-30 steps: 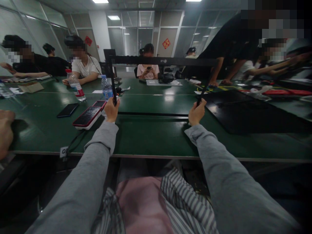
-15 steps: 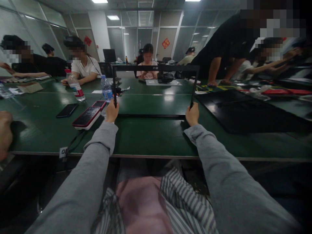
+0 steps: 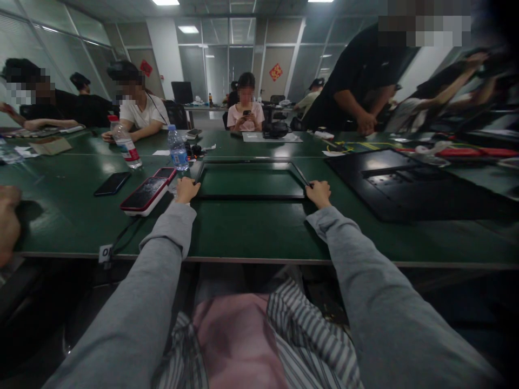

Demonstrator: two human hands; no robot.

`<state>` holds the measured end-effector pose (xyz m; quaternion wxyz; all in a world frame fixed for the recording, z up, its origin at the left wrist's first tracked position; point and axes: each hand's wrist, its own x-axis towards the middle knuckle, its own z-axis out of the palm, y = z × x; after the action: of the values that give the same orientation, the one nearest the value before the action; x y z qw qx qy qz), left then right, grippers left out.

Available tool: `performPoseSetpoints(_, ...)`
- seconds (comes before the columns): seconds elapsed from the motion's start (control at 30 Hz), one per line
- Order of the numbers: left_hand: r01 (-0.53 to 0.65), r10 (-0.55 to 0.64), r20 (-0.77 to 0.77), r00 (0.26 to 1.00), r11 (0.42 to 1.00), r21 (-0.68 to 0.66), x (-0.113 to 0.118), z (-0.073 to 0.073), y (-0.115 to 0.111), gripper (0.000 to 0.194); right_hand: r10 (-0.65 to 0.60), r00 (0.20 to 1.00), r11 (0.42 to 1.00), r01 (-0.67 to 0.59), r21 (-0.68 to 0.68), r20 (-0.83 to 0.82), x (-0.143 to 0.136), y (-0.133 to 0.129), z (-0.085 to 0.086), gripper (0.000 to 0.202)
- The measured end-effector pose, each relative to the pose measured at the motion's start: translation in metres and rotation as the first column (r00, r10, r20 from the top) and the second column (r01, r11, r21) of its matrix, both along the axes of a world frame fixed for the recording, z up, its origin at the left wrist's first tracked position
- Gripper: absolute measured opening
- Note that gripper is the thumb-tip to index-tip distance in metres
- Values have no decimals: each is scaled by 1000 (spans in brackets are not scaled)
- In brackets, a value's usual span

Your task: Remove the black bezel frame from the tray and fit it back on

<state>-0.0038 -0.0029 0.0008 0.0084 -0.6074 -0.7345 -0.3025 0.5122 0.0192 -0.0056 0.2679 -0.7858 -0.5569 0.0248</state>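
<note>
Glass-walled room (image 3: 162, 65), green table (image 3: 251, 232); left hand (image 3: 187, 190), right hand (image 3: 319, 193): grip clamped on black frame (image 3: 251, 198).

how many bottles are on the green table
2 for sure: the blue-capped bottle beyond the left hand, and the red-capped bottle left of it. A blurred shape at the picture's left edge may be another.

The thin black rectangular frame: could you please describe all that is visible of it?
The thin black rectangular frame has four narrow bars, apparently plastic, around an open middle that shows the glossy dark green table. No break is visible. It looks nearly flat, its near bar parallel to the table edge; whether the far bar touches the table is unclear. The left hand and right hand hold opposite sides.
</note>
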Motion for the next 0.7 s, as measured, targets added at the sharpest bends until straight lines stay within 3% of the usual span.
performPoseSetpoints(0.33, -4, 4, -7, 1000, 1000, 1, 2, 2, 1, 44, -7, 999, 999, 8, 40, -35, 3, 4, -3, 43)
performPoseSetpoints(0.47, 140, -140, -21, 990, 990, -8, 15, 16, -2, 51, -20, 994, 994, 31, 100, -106, 3, 5, -3, 41)
performPoseSetpoints(0.57, 315, -335, -81, 939, 930, -188, 28, 31, -11, 63, -37, 987, 991, 56, 120, -159, 3, 3, 0, 39)
performPoseSetpoints(0.63, 379, -458, -109, 882, 829, -412, 35, 41, -19, 76, -44, 983, 990, 67, 125, -178, 4, 1, 5, 40)
performPoseSetpoints(0.7, 381, -510, -118, 852, 759, -529, 38, 46, -26, 88, -65, 981, 983, 94, 160, -181, 10, -1, 12, 42)
